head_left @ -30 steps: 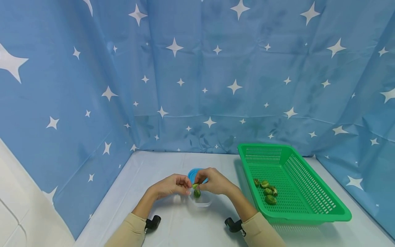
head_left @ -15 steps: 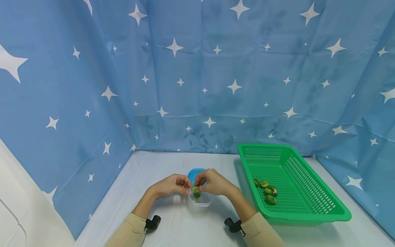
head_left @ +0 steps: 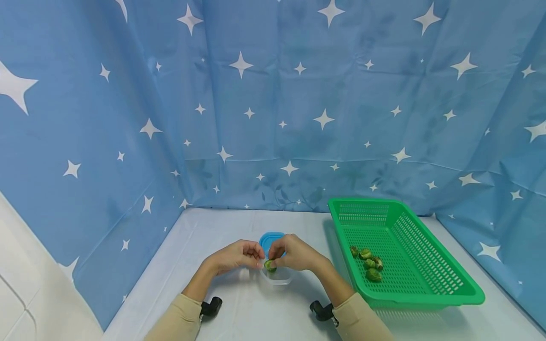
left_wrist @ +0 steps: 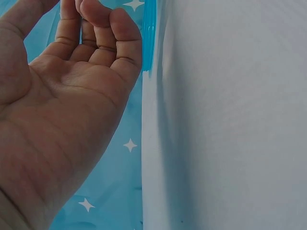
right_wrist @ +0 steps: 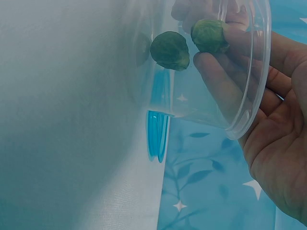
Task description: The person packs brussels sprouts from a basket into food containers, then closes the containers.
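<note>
A small clear plastic container (head_left: 278, 282) stands on the white table in front of the person. My right hand (head_left: 296, 253) reaches into it, pinching a green Brussels sprout (right_wrist: 209, 36) between thumb and fingers. Through the clear wall in the right wrist view, a second Brussels sprout (right_wrist: 170, 50) lies at the container's bottom, close to the held one. At the container's left rim my left hand (head_left: 239, 255) grips the edge with thumb and fingertips. The left wrist view shows that palm (left_wrist: 62, 105) with fingers bent, their tips partly cut off.
Behind the container lies a blue lid (head_left: 268, 239). A large green basket (head_left: 418, 255) stands to the right, with several Brussels sprouts (head_left: 368, 254) at its left side. A blue star-patterned curtain (head_left: 298, 104) closes off the back and sides of the table (head_left: 230, 308).
My right hand has lowered the pinched Brussels sprout from rim height down into the container, in front of the other sprout. The left hand has stayed at the rim.
</note>
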The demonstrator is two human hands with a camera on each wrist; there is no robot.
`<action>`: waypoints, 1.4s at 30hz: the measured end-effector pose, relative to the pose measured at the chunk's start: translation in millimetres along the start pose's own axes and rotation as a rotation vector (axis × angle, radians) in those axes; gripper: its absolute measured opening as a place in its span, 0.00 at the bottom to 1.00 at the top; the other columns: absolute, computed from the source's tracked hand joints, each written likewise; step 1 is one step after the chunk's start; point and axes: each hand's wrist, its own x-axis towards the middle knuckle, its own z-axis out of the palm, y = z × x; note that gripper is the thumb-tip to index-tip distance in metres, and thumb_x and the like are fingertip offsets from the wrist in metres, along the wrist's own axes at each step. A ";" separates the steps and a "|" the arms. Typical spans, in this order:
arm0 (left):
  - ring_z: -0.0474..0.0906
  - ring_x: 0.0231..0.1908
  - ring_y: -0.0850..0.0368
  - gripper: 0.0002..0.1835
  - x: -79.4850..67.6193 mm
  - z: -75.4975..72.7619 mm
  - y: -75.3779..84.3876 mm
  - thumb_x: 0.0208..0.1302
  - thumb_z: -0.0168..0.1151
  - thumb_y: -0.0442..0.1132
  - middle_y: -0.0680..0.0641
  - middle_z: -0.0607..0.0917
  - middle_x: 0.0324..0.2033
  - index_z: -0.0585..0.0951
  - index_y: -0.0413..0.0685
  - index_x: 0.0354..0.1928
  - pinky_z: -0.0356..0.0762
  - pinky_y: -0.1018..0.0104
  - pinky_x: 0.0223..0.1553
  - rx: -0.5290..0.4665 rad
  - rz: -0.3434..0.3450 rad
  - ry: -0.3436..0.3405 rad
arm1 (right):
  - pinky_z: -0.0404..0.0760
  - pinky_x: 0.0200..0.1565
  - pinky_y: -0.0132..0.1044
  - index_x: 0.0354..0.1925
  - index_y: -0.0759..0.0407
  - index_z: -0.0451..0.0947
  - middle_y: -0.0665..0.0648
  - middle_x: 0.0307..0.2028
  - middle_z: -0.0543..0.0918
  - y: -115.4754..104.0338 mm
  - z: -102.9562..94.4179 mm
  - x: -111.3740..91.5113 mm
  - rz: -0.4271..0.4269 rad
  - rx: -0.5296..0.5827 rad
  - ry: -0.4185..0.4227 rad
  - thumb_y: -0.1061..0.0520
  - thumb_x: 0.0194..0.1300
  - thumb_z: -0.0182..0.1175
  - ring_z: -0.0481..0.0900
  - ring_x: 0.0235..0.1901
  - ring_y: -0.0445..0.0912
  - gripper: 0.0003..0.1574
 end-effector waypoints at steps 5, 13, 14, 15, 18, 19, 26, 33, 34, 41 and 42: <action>0.79 0.39 0.56 0.20 -1.0 -0.2 2.2 0.65 0.72 0.34 0.45 0.84 0.40 0.79 0.27 0.53 0.78 0.61 0.47 -0.005 -0.005 -0.003 | 0.84 0.38 0.31 0.35 0.58 0.88 0.51 0.31 0.89 -0.5 0.3 0.4 0.007 0.008 -0.006 0.67 0.61 0.73 0.87 0.33 0.40 0.05; 0.78 0.38 0.57 0.20 -0.4 0.0 -0.4 0.65 0.72 0.34 0.47 0.83 0.39 0.79 0.28 0.52 0.78 0.63 0.45 -0.005 -0.005 -0.003 | 0.83 0.38 0.30 0.34 0.58 0.89 0.50 0.31 0.90 1.2 3.2 1.5 0.017 0.001 -0.023 0.65 0.60 0.74 0.85 0.31 0.36 0.04; 0.78 0.38 0.57 0.20 -0.4 0.0 -0.6 0.65 0.72 0.34 0.47 0.83 0.39 0.79 0.28 0.52 0.78 0.63 0.45 -0.005 -0.004 -0.003 | 0.83 0.38 0.30 0.34 0.58 0.89 0.49 0.30 0.89 1.4 3.4 1.6 0.018 -0.001 -0.025 0.65 0.60 0.74 0.85 0.31 0.36 0.04; 0.78 0.38 0.57 0.20 -0.3 -0.1 -0.7 0.65 0.72 0.34 0.47 0.83 0.39 0.79 0.28 0.52 0.78 0.63 0.45 -0.005 -0.003 -0.004 | 0.83 0.38 0.30 0.34 0.57 0.89 0.49 0.30 0.89 1.4 3.5 1.6 0.019 -0.002 -0.025 0.65 0.60 0.74 0.85 0.31 0.36 0.04; 0.79 0.39 0.57 0.20 -0.3 -0.4 -0.7 0.64 0.72 0.35 0.46 0.84 0.39 0.79 0.28 0.52 0.79 0.63 0.45 -0.002 -0.001 -0.006 | 0.83 0.38 0.30 0.34 0.58 0.89 0.49 0.30 0.89 0.4 3.6 1.4 0.020 -0.005 -0.031 0.65 0.60 0.74 0.85 0.30 0.35 0.04; 0.79 0.39 0.57 0.20 -0.2 -0.6 -0.8 0.64 0.72 0.35 0.45 0.84 0.40 0.79 0.29 0.52 0.79 0.62 0.46 -0.002 -0.001 -0.007 | 0.83 0.38 0.30 0.34 0.58 0.89 0.49 0.30 0.90 0.0 3.5 1.4 0.019 -0.006 -0.033 0.65 0.60 0.74 0.85 0.30 0.35 0.04; 0.79 0.39 0.57 0.17 -0.1 -0.8 -1.3 0.65 0.72 0.34 0.47 0.84 0.39 0.80 0.32 0.51 0.79 0.62 0.46 0.000 0.003 -0.010 | 0.83 0.37 0.30 0.34 0.59 0.89 0.51 0.30 0.90 -2.1 4.1 2.1 0.019 0.002 -0.043 0.66 0.61 0.73 0.84 0.30 0.36 0.04; 0.80 0.39 0.57 0.17 -0.2 -1.1 -2.2 0.65 0.71 0.34 0.48 0.84 0.40 0.80 0.32 0.52 0.79 0.63 0.45 0.002 0.001 -0.009 | 0.83 0.38 0.29 0.33 0.57 0.89 0.49 0.30 0.90 -2.3 5.0 1.5 0.038 -0.015 -0.041 0.65 0.61 0.74 0.85 0.30 0.37 0.04; 0.79 0.39 0.57 0.18 -0.2 -1.1 -2.1 0.65 0.72 0.34 0.48 0.84 0.40 0.80 0.31 0.52 0.79 0.63 0.45 0.003 0.001 -0.010 | 0.83 0.38 0.29 0.33 0.58 0.89 0.49 0.30 0.90 -2.2 5.0 1.6 0.040 -0.019 -0.042 0.65 0.61 0.74 0.85 0.31 0.37 0.04; 0.80 0.39 0.57 0.17 -0.4 -1.3 -0.9 0.66 0.71 0.35 0.48 0.84 0.40 0.80 0.32 0.51 0.79 0.62 0.46 0.004 0.005 -0.015 | 0.83 0.40 0.28 0.34 0.59 0.90 0.52 0.32 0.91 -0.1 5.7 2.9 0.047 -0.033 -0.048 0.66 0.60 0.75 0.85 0.33 0.35 0.04; 0.80 0.40 0.57 0.16 -0.4 -1.3 -0.7 0.66 0.71 0.35 0.47 0.84 0.40 0.80 0.32 0.51 0.79 0.62 0.46 0.005 0.006 -0.017 | 0.83 0.40 0.28 0.34 0.59 0.90 0.53 0.32 0.91 0.1 6.0 3.0 0.046 -0.030 -0.048 0.66 0.60 0.75 0.86 0.33 0.35 0.04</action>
